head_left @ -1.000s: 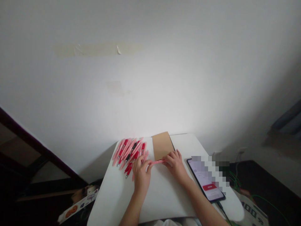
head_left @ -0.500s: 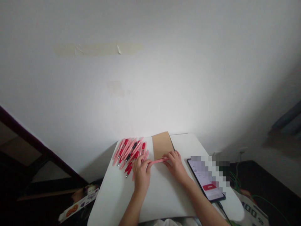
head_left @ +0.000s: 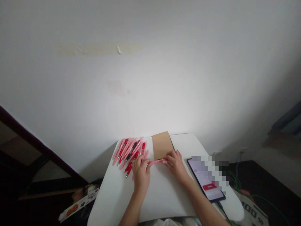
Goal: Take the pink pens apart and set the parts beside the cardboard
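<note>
A pink pen [head_left: 156, 162] lies crosswise between my two hands, just in front of a brown notebook [head_left: 162, 145]. My left hand [head_left: 141, 172] pinches its left end between thumb and fingers. At the other end, the fingers of my right hand [head_left: 174, 164] close on the pen near the notebook's lower edge. Beyond my left hand is a heap of pens [head_left: 131, 150], mostly pink, with some red and black ones that have silver tips. My left hand covers part of the heap's near side.
The white table [head_left: 169, 194] stands against a pale wall [head_left: 164, 78]. At its right side rests a phone [head_left: 207, 180], screen lit and partly blurred out, with a cable [head_left: 222, 208] running off the front. Green cords [head_left: 235, 182] lie beyond the table's right edge.
My right hand has shifted slightly to the left along the pen, so less of its right end shows. My left hand and the heap look the same.
</note>
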A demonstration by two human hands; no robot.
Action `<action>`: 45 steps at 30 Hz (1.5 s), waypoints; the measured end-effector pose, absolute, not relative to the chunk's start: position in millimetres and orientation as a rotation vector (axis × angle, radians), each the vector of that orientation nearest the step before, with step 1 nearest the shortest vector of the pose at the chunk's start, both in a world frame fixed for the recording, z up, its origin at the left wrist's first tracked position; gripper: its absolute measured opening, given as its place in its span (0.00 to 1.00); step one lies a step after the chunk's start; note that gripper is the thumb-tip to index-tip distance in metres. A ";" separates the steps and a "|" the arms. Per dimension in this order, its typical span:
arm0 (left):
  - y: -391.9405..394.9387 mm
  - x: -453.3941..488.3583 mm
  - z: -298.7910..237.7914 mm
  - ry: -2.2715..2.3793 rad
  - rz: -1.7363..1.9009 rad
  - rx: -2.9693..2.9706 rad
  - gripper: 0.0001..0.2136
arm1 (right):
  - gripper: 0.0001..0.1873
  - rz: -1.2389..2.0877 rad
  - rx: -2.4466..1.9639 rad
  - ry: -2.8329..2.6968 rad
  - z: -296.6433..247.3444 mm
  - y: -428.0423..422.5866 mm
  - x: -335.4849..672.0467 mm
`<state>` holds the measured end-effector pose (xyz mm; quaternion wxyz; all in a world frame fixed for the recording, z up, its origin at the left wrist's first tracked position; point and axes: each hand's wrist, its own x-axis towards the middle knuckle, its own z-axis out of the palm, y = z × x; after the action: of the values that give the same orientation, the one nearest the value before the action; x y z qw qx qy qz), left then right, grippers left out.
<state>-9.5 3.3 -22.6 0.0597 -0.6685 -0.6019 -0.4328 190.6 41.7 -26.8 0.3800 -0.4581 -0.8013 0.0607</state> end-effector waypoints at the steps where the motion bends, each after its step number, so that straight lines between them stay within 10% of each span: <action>1: 4.0 -10.3 -23.4 -1.823 -1.320 -2.015 0.07 | 0.09 0.166 -1.164 -2.047 -26.8 41.7 190.6; 45: 4.7 -9.1 -24.9 -1.831 -1.286 -2.008 0.08 | 0.10 0.221 -1.131 -1.907 -23.7 41.9 192.5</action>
<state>-9.1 4.7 -24.9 0.0677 -0.6663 -0.6076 -0.4269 192.5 41.9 -23.7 0.4410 -0.4557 -0.7681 0.0889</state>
